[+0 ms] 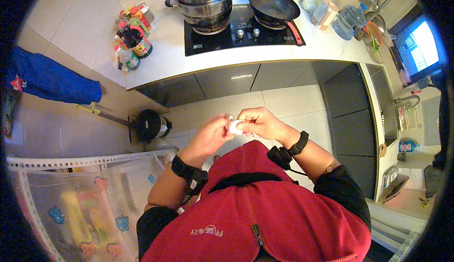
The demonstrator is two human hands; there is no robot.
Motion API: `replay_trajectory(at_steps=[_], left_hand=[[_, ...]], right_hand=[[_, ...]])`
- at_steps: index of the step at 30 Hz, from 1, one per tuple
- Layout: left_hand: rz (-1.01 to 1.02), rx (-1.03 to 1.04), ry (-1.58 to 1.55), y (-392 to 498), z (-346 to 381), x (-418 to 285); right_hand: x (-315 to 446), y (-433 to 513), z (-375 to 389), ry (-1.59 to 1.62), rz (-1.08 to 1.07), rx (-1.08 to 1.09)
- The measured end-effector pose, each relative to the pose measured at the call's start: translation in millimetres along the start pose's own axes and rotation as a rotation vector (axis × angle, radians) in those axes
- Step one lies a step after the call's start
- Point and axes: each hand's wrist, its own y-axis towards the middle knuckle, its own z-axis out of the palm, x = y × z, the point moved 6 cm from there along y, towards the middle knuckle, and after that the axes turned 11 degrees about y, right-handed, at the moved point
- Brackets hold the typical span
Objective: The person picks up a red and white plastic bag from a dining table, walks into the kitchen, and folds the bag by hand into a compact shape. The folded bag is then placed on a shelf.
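Both hands meet in front of the chest, over the tiled floor. Between them is a small white object [234, 127], mostly covered by the fingers, so I cannot tell what it is. My left hand [212, 133] grips it from the left side. The thumb and fingers of my right hand [260, 122] pinch it from the right. A black strap with a small device sits on each wrist, and a red apron [244, 198] covers my front.
Ahead, a steamer pot [205, 5] and a wok [273, 8] with a red handle stand on a black cooktop [212, 44]. Sauce bottles [136, 42] fill the counter's left end. A sink [385, 102] lies right, a black bin [150, 125] left, and a plastic-covered rack [106, 177] lower left.
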Motion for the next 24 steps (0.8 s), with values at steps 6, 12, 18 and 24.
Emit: replay_trajectory(at_steps=[6,12,18,24], left_hand=[[-0.022,0.014,0.478,-9,6,-37],[0.073,0.016,0.809,-19,15,-63],[0.438,0.044,1.217,-32,27,-82],[0.348,0.034,1.124,-40,20,-85]], right_hand=[[21,3,15,-0.223,-0.062,-0.031],[13,4,23,-0.045,-0.076,-0.09],[9,7,33,0.025,-0.151,-0.1],[10,9,38,0.005,-0.192,-0.183]])
